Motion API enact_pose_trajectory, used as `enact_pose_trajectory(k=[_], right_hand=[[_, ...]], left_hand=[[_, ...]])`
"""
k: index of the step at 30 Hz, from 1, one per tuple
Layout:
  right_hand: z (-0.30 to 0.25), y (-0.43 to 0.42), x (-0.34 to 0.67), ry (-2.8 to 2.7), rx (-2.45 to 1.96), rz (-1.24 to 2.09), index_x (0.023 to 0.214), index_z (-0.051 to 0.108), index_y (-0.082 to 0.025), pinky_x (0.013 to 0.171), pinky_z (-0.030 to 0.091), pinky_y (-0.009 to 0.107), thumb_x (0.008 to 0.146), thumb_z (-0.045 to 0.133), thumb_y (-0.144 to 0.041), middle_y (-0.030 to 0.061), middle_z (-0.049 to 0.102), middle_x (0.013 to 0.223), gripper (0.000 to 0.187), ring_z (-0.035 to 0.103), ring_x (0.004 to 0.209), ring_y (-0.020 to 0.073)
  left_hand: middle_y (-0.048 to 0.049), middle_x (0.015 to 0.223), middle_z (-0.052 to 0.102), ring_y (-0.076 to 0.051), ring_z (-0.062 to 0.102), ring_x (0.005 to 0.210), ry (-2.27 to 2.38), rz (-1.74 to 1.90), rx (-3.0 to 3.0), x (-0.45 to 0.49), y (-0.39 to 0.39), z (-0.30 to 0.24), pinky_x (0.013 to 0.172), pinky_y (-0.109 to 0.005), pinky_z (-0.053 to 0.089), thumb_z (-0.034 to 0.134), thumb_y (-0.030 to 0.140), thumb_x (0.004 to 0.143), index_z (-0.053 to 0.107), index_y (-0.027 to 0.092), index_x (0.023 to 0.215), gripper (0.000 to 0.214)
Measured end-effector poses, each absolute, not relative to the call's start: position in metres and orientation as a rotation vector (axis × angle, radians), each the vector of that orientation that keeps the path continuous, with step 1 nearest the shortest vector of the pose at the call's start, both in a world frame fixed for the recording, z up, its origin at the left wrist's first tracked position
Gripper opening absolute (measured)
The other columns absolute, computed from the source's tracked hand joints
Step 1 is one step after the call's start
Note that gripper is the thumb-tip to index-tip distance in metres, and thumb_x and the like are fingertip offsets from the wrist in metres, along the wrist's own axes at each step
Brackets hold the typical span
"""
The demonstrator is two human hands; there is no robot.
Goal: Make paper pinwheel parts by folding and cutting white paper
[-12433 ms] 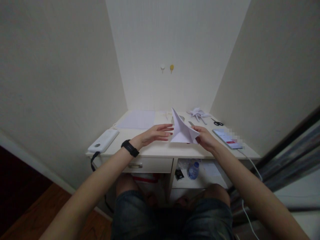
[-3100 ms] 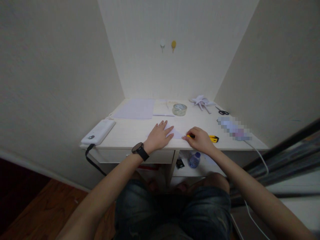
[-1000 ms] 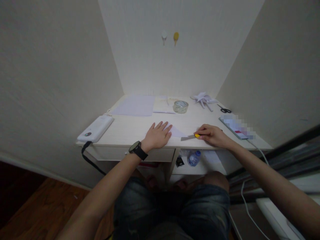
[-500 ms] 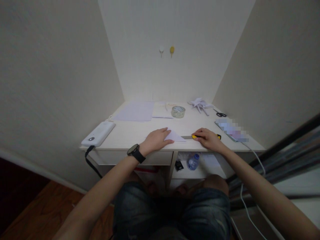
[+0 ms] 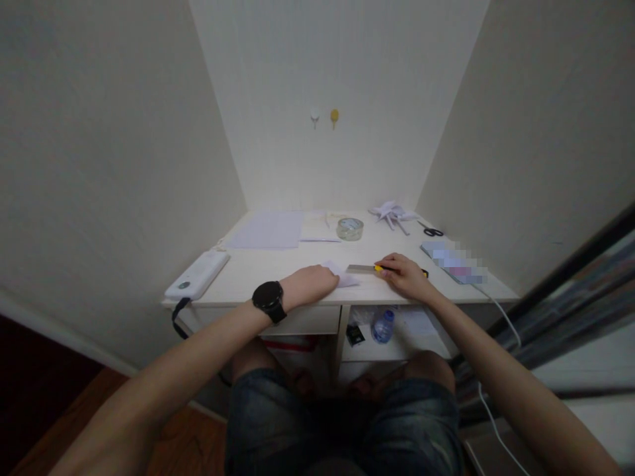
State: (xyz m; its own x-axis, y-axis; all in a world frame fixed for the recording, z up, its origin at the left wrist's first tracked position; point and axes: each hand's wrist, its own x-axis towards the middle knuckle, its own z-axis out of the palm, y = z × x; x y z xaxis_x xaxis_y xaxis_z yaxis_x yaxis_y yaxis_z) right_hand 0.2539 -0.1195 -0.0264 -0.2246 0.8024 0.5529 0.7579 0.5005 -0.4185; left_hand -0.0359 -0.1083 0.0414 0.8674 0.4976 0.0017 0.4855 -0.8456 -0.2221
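My left hand (image 5: 316, 284), with a black watch (image 5: 268, 299) on its wrist, is closed on a small piece of folded white paper (image 5: 346, 276) near the desk's front edge. A pointed corner of the paper sticks out to the right of my fingers. In my right hand (image 5: 403, 274) is a yellow-and-black utility knife (image 5: 380, 268), gripped by its handle. Its long blade (image 5: 360, 268) is extended and points left, beside the paper's upper right side. Whether the blade touches the paper I cannot tell.
On the white desk (image 5: 278, 268) are paper sheets (image 5: 268, 229), a tape roll (image 5: 350, 229), folded paper shapes (image 5: 391, 213), scissors (image 5: 432, 231) and a cabled phone (image 5: 451, 262). A white device (image 5: 197, 276) stands left. A bottle (image 5: 383, 326) is on the shelf below.
My left hand has gone from lying flat with fingers spread over the paper to gripping it. The knife blade has come out from the paper's edge, with more of it showing.
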Motion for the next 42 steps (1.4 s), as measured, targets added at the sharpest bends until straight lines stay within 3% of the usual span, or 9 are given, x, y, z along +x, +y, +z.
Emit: enact_pose_trajectory(k=[4,7,9,15,20,27,33,37,42], right_hand=[[-0.028,-0.119,0.252,-1.905,-1.353,-0.063,0.105,0.076,-0.019,0.082,0.051,0.037,0.088,0.055,-0.024,0.0111,0.069,0.100,0.028,0.064,0.092,0.0242],[-0.029,-0.122,0.255,-1.756,-1.423,-0.224,0.107,0.075,-0.018,0.079,0.051,0.037,0.089,0.055,-0.026,0.0116,0.068,0.103,0.028,0.065,0.091,0.0246],[-0.029,-0.125,0.256,-1.678,-1.445,-0.326,0.107,0.075,-0.018,0.078,0.051,0.037,0.089,0.056,-0.028,0.0122,0.067,0.104,0.028,0.065,0.091,0.0254],[-0.029,-0.138,0.241,-1.660,-1.343,-0.430,0.107,0.074,-0.019,0.077,0.053,0.037,0.091,0.057,-0.031,0.0116,0.066,0.101,0.026,0.065,0.089,0.0244],[-0.023,-0.146,0.218,-1.702,-1.267,-0.453,0.109,0.072,-0.020,0.076,0.053,0.035,0.092,0.058,-0.029,0.0109,0.065,0.099,0.024,0.064,0.088,0.0233],[-0.018,-0.145,0.204,-1.739,-1.278,-0.475,0.110,0.072,-0.018,0.077,0.052,0.035,0.093,0.058,-0.026,0.0117,0.066,0.101,0.024,0.063,0.089,0.0235],[-0.016,-0.129,0.198,-1.944,-1.454,-0.308,0.108,0.074,-0.018,0.080,0.048,0.033,0.092,0.057,-0.022,0.0117,0.066,0.102,0.024,0.061,0.093,0.0234],[-0.014,-0.113,0.199,-2.079,-1.543,-0.195,0.105,0.075,-0.017,0.082,0.046,0.032,0.092,0.057,-0.023,0.0117,0.067,0.104,0.023,0.061,0.095,0.0228],[-0.013,-0.102,0.201,-2.153,-1.565,-0.113,0.105,0.077,-0.018,0.083,0.046,0.030,0.092,0.057,-0.022,0.0104,0.068,0.106,0.024,0.063,0.095,0.0217]], left_hand=[[-0.0186,0.089,0.073,-0.028,0.071,0.085,-0.803,0.077,-2.737,-0.038,-0.110,0.040,0.074,-0.036,0.051,0.046,0.010,0.092,0.070,0.008,0.092,0.024],[-0.0167,0.084,0.074,-0.027,0.071,0.082,-0.975,-0.187,-2.749,-0.045,-0.104,0.041,0.073,-0.036,0.050,0.047,0.013,0.093,0.072,0.011,0.088,0.025],[-0.0121,0.083,0.075,-0.025,0.070,0.080,-1.185,-0.628,-2.810,-0.051,-0.098,0.043,0.074,-0.035,0.050,0.050,0.023,0.095,0.073,0.014,0.089,0.025],[-0.0033,0.080,0.071,-0.012,0.065,0.068,-1.784,-2.730,-2.643,-0.055,-0.090,0.042,0.073,-0.028,0.056,0.071,0.039,0.085,0.067,0.014,0.083,0.025],[-0.0077,0.088,0.072,-0.012,0.069,0.074,-1.983,-3.349,-2.353,-0.054,-0.093,0.034,0.077,-0.027,0.059,0.071,0.025,0.087,0.064,0.012,0.086,0.015],[-0.0102,0.091,0.072,-0.013,0.070,0.075,-2.079,-3.445,-2.250,-0.053,-0.089,0.020,0.077,-0.029,0.061,0.063,0.018,0.093,0.063,0.011,0.088,0.009],[-0.0104,0.094,0.072,-0.013,0.070,0.085,-2.024,-3.388,-2.416,-0.043,-0.087,0.012,0.096,-0.031,0.055,0.065,0.005,0.085,0.064,0.010,0.086,0.005],[-0.0139,0.109,0.070,-0.017,0.068,0.100,-2.093,-2.681,-3.021,-0.044,-0.099,0.007,0.104,-0.033,0.050,0.068,0.001,0.076,0.066,0.008,0.101,0.026],[-0.0169,0.132,0.059,-0.027,0.063,0.114,-1.894,-1.566,-2.801,-0.056,-0.104,0.008,0.100,-0.044,0.051,0.075,0.019,0.074,0.058,0.014,0.127,0.056]])
